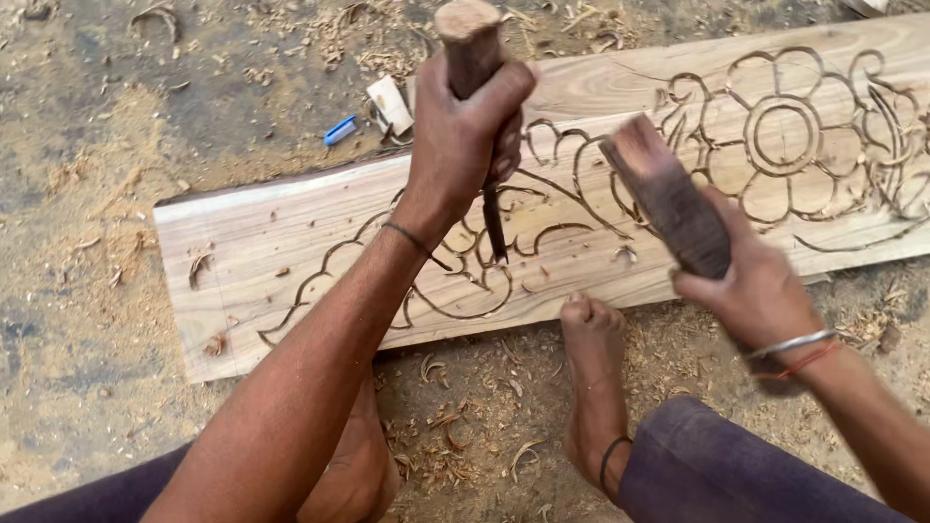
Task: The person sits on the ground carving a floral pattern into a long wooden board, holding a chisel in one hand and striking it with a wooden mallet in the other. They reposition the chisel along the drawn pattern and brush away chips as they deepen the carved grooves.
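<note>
A long pale wooden plank [242, 252] lies on the ground, carved with a flower and curling vine outlines. My left hand [463, 136] grips a wooden-handled chisel [470, 44] held upright, its dark blade [495, 228] touching the plank near a carved leaf. My right hand [756, 291] holds a dark wooden mallet block [668, 199], raised and tilted to the right of the chisel handle, apart from it. A thin band circles my left wrist; metal and red bangles sit on my right wrist.
My bare feet [593, 378] rest on the dirt against the plank's near edge. Wood shavings [446, 436] and sawdust cover the ground. A small white block [390, 104] and a blue object [340, 130] lie beyond the plank's far edge.
</note>
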